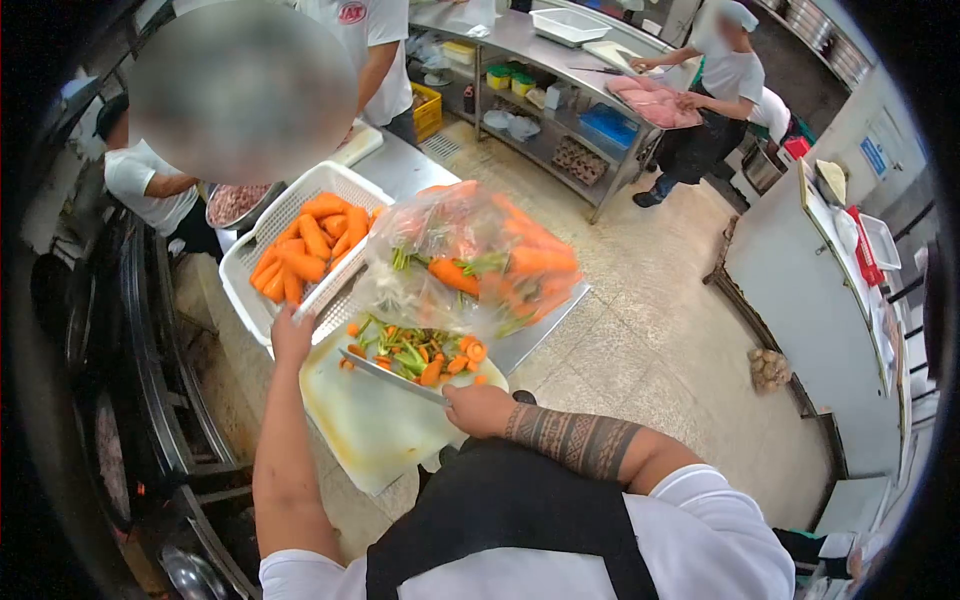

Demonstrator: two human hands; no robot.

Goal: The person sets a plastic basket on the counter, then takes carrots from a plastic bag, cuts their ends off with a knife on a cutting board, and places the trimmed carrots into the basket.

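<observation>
My right hand point(478, 410) grips a knife point(395, 378), its long blade lying across the cutting board point(375, 425) beside the trimmings. Orange carrot ends and green stems point(410, 352) are heaped just beyond the blade. At the near edge of a white perforated basket point(243, 297), my left hand point(292, 335) has its fingers closed at the lower end of a carrot point(293, 286). Several peeled-looking carrots point(315, 235) fill that basket. Right of it, a clear plastic bag point(470, 260) holds more carrots with green tops.
A metal bowl of chopped meat point(240, 205) stands behind the basket, near a co-worker point(150, 180). Across the aisle, another person point(725, 80) handles a tray of pink meat point(655, 102) at a steel counter point(520, 50). A white freezer-like cabinet point(810, 290) stands at right.
</observation>
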